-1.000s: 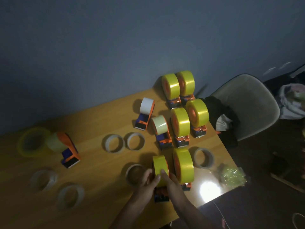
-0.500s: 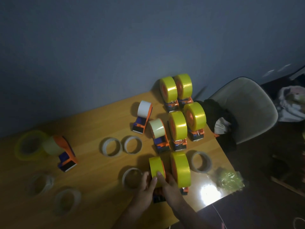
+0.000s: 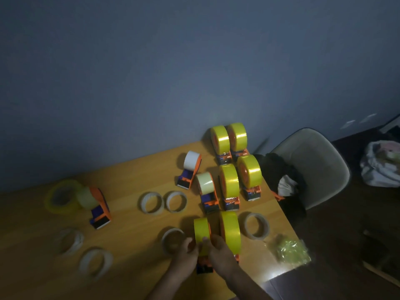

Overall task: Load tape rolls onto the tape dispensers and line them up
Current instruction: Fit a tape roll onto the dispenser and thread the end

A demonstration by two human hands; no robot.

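Yellow tape roll [image 3: 201,231], seated on its dispenser [image 3: 204,265], is pinched between left hand [image 3: 185,254] and right hand [image 3: 220,254] near the wooden table's [image 3: 129,273] front edge; it looks light, rigid and slick, best gripped by the rims.

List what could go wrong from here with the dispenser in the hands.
The yellow tape roll held by both hands, left and right, stands close beside the loaded dispenser; a nudge might tip it. The crumpled plastic wrap sits near the table edge and could slide off.
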